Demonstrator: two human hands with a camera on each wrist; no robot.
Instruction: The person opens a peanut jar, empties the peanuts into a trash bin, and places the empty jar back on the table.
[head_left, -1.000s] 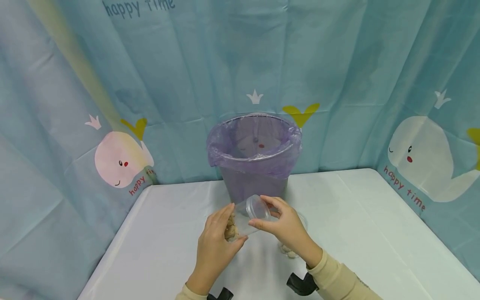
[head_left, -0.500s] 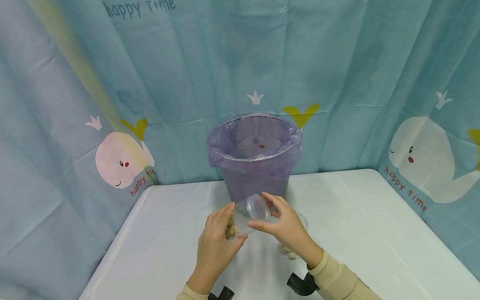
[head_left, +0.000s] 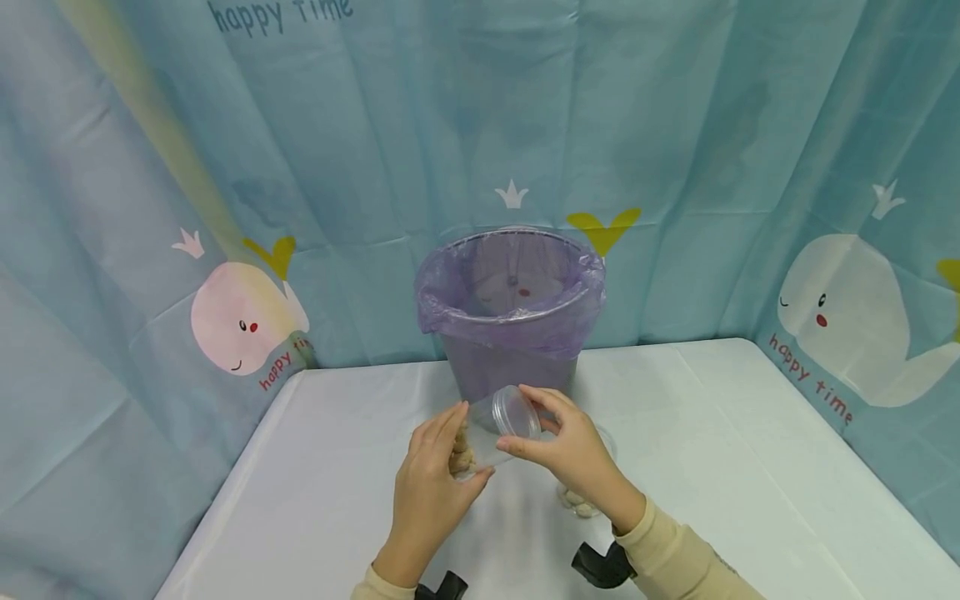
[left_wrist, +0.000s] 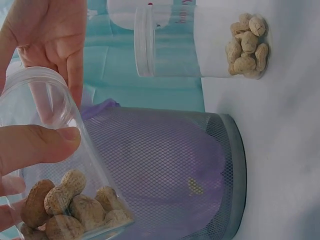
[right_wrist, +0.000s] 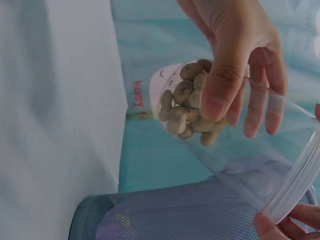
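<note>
A clear plastic jar (head_left: pixel 486 433) is held in the air, tilted so that its lidded end is higher and to the right. Peanuts (left_wrist: pixel 75 200) lie heaped at its bottom end. My left hand (head_left: pixel 431 492) grips the jar around that bottom end, thumb on one side and fingers on the other. At the top, my right hand (head_left: pixel 573 450) holds the clear lid (head_left: pixel 517 414) by its edge between thumb and fingers. The lid appears to sit on the jar's mouth. A second lidded jar (left_wrist: pixel 175 45) with peanuts stands on the table, mostly hidden behind my right hand in the head view.
Behind the hands, a mesh trash bin (head_left: pixel 510 375) lined with a purple plastic bag (head_left: pixel 517 329) stands at the back of the white table (head_left: pixel 337 483). A blue curtain (head_left: pixel 375 167) with whale prints hangs around the table. Black wrist mounts (head_left: pixel 603 565) sit by both sleeves.
</note>
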